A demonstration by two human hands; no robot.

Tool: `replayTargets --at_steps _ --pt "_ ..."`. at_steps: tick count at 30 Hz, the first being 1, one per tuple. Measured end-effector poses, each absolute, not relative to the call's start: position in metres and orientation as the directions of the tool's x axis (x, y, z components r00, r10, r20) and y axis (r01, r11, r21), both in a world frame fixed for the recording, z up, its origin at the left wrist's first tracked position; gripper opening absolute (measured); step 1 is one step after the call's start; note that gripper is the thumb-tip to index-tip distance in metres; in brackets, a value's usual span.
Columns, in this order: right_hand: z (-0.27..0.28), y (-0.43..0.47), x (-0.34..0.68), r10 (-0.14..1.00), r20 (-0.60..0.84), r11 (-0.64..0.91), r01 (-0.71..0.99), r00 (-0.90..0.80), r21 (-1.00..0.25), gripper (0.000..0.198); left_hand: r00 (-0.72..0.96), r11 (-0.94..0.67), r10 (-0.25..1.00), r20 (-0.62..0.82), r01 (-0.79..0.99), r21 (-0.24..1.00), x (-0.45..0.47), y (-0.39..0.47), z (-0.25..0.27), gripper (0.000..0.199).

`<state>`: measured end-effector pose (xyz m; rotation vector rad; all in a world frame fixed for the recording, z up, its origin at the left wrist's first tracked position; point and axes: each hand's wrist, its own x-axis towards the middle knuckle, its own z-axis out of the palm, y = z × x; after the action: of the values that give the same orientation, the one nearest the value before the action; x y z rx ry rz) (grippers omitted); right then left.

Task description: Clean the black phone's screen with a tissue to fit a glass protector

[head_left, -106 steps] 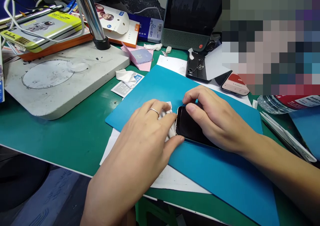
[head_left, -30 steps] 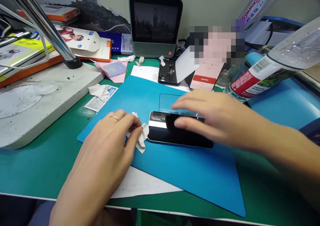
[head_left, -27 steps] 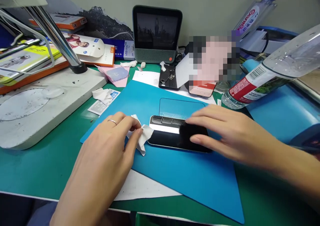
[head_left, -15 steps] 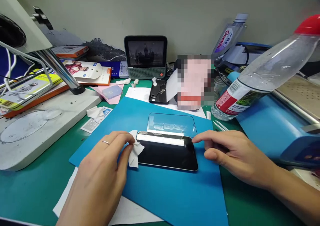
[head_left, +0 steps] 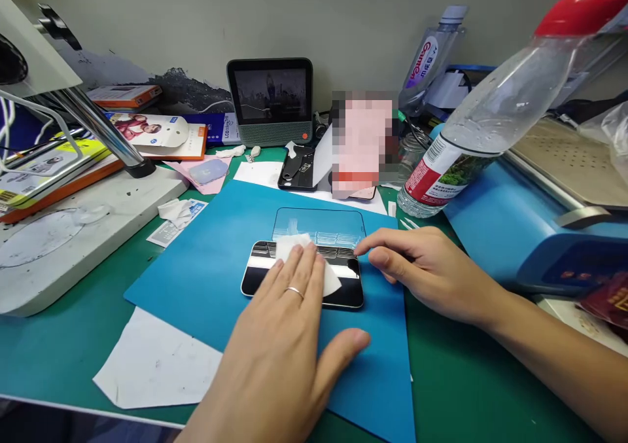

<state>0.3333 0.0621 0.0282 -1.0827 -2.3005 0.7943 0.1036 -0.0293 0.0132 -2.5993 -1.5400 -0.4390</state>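
A smartphone [head_left: 346, 294] with a black glossy face lies on a blue mat [head_left: 196, 253]. My left hand [head_left: 289, 325] is flat on it, fingers straight and thumb spread, with a white wipe [head_left: 331, 281] under the fingertips. My right hand [head_left: 426, 266] touches the phone's right end with its index finger. Its thumb stands apart and the other fingers are curled, with nothing seen in them. Just behind the phone lies a clear screen protector [head_left: 324, 220] with a dark outline.
A tilted bottle with a red cap [head_left: 490, 122] stands at the right, by a blue machine [head_left: 530, 233]. A small screen device [head_left: 269, 103] is at the back. At the left is a white stand base [head_left: 122, 207]. White paper [head_left: 152, 364] sticks out under the mat.
My left hand has gone from pinching the wipe at the phone's left end to lying flat over it on the phone's middle. My right hand stays at the right end. The view has shifted.
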Motion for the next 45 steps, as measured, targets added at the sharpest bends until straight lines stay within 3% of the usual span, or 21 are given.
replayTargets --at_steps 9,19,26,32,41,45 --pt "0.026 0.064 0.333 0.767 0.249 0.571 0.452 -0.591 -0.685 0.056 0.474 -0.508 0.858 0.200 0.841 0.186 0.142 -0.034 0.014 0.087" --pt "0.024 0.065 0.337 0.766 0.211 0.557 0.463 -0.608 -0.689 0.060 0.499 -0.542 0.834 0.237 0.823 0.172 0.131 -0.040 0.010 0.072" --pt "0.026 0.068 0.336 0.808 0.122 0.476 0.518 -0.576 -0.710 0.062 0.558 -0.590 0.786 0.266 0.806 0.052 0.091 -0.046 0.011 0.058" --pt "0.029 0.066 0.333 0.820 0.091 0.456 0.548 -0.566 -0.702 0.060 0.473 -0.485 0.829 0.297 0.874 -0.038 0.059 -0.045 0.009 0.058" --pt "0.031 0.062 0.329 0.829 0.110 0.448 0.532 -0.548 -0.718 0.058 0.373 -0.407 0.895 0.244 0.907 0.110 0.075 -0.032 0.006 0.073" --pt "0.029 0.061 0.329 0.842 0.099 0.416 0.522 -0.530 -0.745 0.055 0.430 -0.466 0.870 0.240 0.876 0.121 0.108 -0.034 0.009 0.080"
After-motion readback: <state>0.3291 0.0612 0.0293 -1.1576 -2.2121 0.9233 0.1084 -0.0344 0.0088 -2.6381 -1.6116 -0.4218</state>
